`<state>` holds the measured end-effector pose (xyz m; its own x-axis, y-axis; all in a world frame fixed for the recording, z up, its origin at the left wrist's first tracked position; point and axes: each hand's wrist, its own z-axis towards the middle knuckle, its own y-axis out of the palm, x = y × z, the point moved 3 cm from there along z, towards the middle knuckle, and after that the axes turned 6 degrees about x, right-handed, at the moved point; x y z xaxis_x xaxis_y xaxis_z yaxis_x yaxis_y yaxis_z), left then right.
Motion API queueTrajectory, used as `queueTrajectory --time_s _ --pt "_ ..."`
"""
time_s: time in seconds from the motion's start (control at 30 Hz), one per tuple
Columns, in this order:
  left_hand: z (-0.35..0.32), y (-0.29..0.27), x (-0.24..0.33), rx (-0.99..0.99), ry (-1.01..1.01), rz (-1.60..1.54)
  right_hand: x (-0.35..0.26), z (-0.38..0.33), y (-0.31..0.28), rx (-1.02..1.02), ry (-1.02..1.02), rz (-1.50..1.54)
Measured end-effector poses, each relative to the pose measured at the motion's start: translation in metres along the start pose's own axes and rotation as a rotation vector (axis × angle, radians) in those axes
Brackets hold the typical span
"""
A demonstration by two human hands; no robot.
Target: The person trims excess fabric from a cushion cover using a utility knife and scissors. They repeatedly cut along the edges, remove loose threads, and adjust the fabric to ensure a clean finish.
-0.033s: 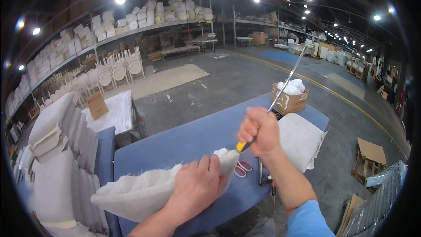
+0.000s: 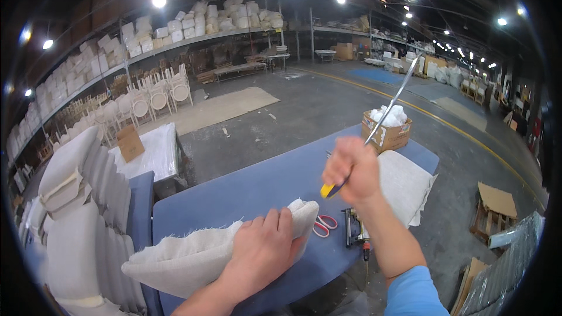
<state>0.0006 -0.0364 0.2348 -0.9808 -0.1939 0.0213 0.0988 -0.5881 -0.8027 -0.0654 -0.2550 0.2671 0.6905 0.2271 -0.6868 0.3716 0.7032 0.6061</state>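
Observation:
My left hand [image 2: 260,248] presses down over a padded off-white chair cushion [image 2: 181,260], its fingers wrapped over the top edge. Frayed fabric runs along that edge, and the cushion stands on its side on the blue padded table [image 2: 246,184]. Raised above the cushion's right end, my right hand [image 2: 354,169] is closed round a long screwdriver [image 2: 395,96]. The yellow and black handle end pokes out below the fist, apart from the cushion, and the metal shaft points up and right. Red-handled scissors [image 2: 324,226] and a staple gun [image 2: 352,231] lie beside the cushion.
Light fabric pieces [image 2: 404,184] lie stacked at the table's right, near a cardboard box [image 2: 387,134] of white stuffing. Stacked cushions [image 2: 88,222] rise at the left. Behind them stands a plastic-covered table [image 2: 155,152] with an opened carton [image 2: 129,143].
My right hand has moved slightly up and to the right with the screwdriver, lifting the handle end off the cushion's corner. My left hand keeps its place on the cushion.

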Motion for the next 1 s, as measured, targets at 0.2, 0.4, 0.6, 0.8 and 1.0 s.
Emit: queueTrajectory --time_s 0.2,0.4,0.6,0.8,1.0 --pt "0.001 0.000 0.000 -0.013 -0.020 0.015 0.038 -0.009 -0.002 0.176 0.257 -0.010" --pt "0.003 -0.003 0.009 -0.045 -0.021 0.041 -0.026 0.009 -0.021 0.059 -0.150 0.175" --pt "0.000 -0.004 0.011 -0.019 -0.017 0.045 0.001 0.002 -0.013 0.063 0.008 -0.058" --pt "0.002 0.001 0.006 -0.086 -0.070 0.088 0.013 -0.028 -0.016 0.055 -0.229 0.157" --pt "0.004 -0.002 0.003 -0.041 -0.057 0.092 -0.037 -0.037 -0.013 -0.115 -0.610 0.265"
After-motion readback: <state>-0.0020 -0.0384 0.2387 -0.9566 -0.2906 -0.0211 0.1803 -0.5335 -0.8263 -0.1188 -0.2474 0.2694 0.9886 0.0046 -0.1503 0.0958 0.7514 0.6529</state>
